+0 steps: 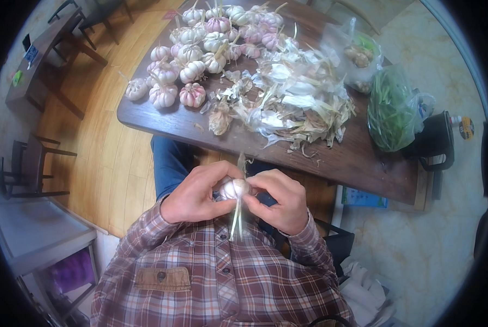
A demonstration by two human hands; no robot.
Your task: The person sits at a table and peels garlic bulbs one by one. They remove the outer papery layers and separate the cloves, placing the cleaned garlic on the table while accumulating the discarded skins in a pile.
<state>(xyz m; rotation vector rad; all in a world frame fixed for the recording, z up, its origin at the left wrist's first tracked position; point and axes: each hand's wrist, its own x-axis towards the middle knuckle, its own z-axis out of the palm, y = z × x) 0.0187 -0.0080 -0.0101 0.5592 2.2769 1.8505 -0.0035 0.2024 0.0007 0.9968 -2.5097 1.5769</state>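
Just off the table's near edge, above my lap, I hold a white garlic bulb with pale stem strips hanging toward my shirt. My left hand grips the bulb between thumb and fingers from the left. On the other side, the thumb and fingertips of my right hand are pinched together at the bulb's right side; what lies between them is hidden. A dry, brownish strip of skin sticks up beyond the bulb. Farther off, many white and pinkish garlic bulbs are heaped on the dark wooden table.
Right of the bulbs lies a big pile of dry garlic skins. A plastic bag of green vegetables, a clear bag with knobbly brown roots and a black jug stand at the right. A chair is at the left.
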